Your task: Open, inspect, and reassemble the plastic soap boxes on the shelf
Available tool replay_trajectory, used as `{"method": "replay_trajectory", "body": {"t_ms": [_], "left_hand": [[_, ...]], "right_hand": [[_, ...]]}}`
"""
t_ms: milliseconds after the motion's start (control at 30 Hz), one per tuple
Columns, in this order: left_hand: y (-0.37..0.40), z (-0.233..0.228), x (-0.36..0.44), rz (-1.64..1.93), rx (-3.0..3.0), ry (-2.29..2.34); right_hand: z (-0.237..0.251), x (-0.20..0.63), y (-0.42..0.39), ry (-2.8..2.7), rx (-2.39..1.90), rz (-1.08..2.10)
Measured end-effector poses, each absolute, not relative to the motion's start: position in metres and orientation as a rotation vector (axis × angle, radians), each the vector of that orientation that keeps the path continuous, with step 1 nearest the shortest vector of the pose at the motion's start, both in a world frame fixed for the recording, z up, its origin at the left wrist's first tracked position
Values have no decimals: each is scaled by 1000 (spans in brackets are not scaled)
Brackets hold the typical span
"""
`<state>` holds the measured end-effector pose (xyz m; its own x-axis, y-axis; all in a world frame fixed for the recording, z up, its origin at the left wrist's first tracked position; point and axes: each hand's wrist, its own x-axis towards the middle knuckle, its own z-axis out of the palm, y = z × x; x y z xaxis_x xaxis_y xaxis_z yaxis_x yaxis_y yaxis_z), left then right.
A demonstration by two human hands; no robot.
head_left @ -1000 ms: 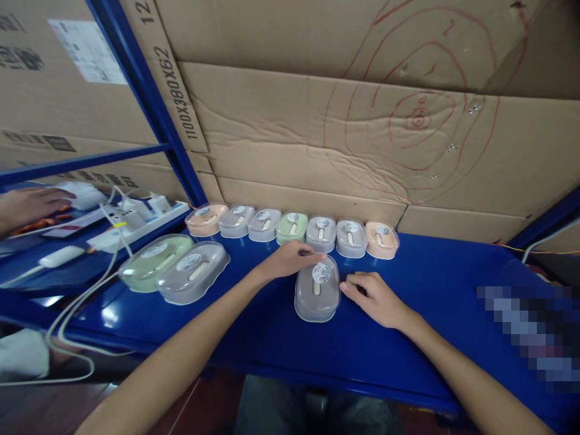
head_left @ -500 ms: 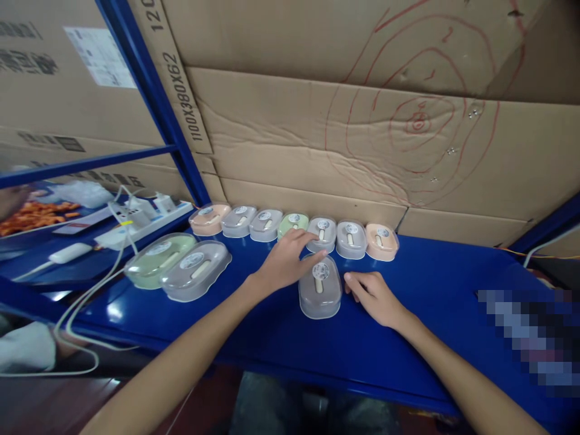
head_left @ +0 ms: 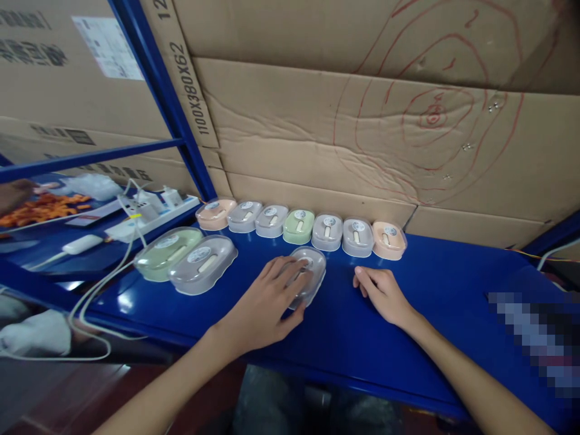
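Observation:
My left hand (head_left: 276, 296) is over a grey plastic box with a clear lid (head_left: 313, 279). Its fingers lie across the lid and the thumb is at the near side, gripping the box, which sits slightly turned on the blue table (head_left: 344, 338). Part of the box is hidden under the fingers. To its right, my right hand (head_left: 380, 292) rests on the table with fingers curled in, apart from the box, and nothing shows in it. The box has a round sticker under the hand.
A row of similar lidded boxes in orange, grey and green, among them a green box (head_left: 299, 226), lines the back by the cardboard (head_left: 290, 145). A larger green box (head_left: 158, 257) and grey box (head_left: 203, 266) stand left, near a power strip (head_left: 149, 219) and cables. Another person's sleeve (head_left: 36, 333) shows at lower left.
My left hand has come down and back from above the row onto the near grey box and closed on it; the box has shifted left and turned. My right hand stays much the same.

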<state>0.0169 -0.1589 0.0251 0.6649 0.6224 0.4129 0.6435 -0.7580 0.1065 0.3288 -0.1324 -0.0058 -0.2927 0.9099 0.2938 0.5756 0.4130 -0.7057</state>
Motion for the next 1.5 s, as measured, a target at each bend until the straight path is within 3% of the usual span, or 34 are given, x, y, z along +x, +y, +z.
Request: {"method": "replay_trajectory", "body": {"t_ms": [333, 1200, 1500], "left_hand": [[-170, -4, -39, -723, -2486, -1304], [-171, 1, -79, -785, -2284, -1403], [-153, 13, -126, -508, -1990, -2051]], "right_hand": [[-6, 328, -132, -2000, -1261, 628], [-9, 332, -131, -2021, -1315, 675], [-10, 332, -130, -2019, -1325, 684]]}}
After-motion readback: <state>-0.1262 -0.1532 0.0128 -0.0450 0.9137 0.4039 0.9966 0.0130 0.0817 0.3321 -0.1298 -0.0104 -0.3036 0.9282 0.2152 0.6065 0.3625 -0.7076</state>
